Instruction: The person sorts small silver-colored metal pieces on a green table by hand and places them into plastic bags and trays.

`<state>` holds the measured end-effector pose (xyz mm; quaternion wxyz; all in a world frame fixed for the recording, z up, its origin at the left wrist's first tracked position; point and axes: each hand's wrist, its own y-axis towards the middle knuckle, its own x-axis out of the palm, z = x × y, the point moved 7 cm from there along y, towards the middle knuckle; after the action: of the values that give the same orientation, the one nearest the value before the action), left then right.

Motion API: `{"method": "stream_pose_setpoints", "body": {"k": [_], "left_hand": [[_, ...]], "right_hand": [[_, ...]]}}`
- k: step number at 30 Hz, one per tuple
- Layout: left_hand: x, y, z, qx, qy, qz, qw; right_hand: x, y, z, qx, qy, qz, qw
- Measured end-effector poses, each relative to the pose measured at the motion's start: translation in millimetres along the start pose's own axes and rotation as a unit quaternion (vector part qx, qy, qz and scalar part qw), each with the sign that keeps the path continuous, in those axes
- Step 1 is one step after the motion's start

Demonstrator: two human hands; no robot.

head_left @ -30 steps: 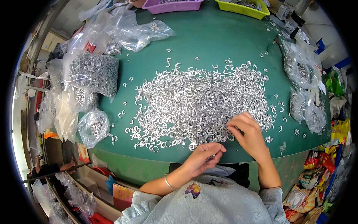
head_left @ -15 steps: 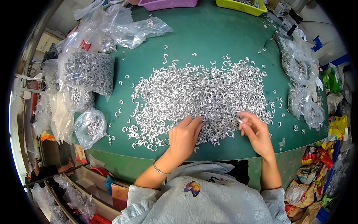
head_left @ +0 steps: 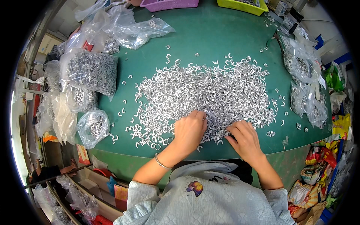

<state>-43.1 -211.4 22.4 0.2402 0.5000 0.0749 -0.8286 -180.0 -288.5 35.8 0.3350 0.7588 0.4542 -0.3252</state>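
Note:
A wide pile of small silvery metal pieces (head_left: pixel 176 90), many of them C-shaped, covers the middle of the green table (head_left: pixel 168 33). At the pile's near side, my left hand (head_left: pixel 189 131) is closed with its fingertips down among the pieces; whatever they grip is hidden. To its right, my right hand (head_left: pixel 244 138) pinches a small metal ring (head_left: pixel 226 132) between thumb and fingers, low over the pile's near edge. The two hands are a short way apart. A larger loose ring (head_left: pixel 157 146) lies left of my left hand.
Clear plastic bags of metal pieces (head_left: pixel 92 73) crowd the table's left side, with more bags (head_left: pixel 305 86) along the right. A purple basket (head_left: pixel 168 4) and a yellow-green basket (head_left: pixel 243 6) stand at the far edge. Pliers (head_left: pixel 270 40) lie at the far right.
My right hand has moved left and down to the pile's near edge, closer to my left hand. A small cluster of pieces now shows where it was. My left hand has shifted slightly.

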Motion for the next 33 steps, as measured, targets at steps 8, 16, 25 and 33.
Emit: {"method": "stream_pose_setpoints", "body": {"k": [8, 16, 25, 33], "left_hand": [[-2.1, 10.5, -9.9, -0.103, -0.435, -0.061, 0.892], [41.9, -17.1, 20.8, -0.305, -0.81, -0.254, 0.432], [47.0, -17.3, 39.5, -0.306, -0.817, -0.233, 0.429], [58.5, -14.0, 52.6, -0.301, -0.774, -0.2, 0.52]], "right_hand": [[-8.7, -3.9, 26.9, 0.144, 0.318, 0.038, 0.936], [10.1, 6.0, 27.8, 0.237, 0.614, 0.093, 0.747], [10.9, -3.0, 23.1, 0.234, 0.598, 0.138, 0.754], [0.6, -19.9, 42.0, 0.239, 0.547, 0.202, 0.776]]}}
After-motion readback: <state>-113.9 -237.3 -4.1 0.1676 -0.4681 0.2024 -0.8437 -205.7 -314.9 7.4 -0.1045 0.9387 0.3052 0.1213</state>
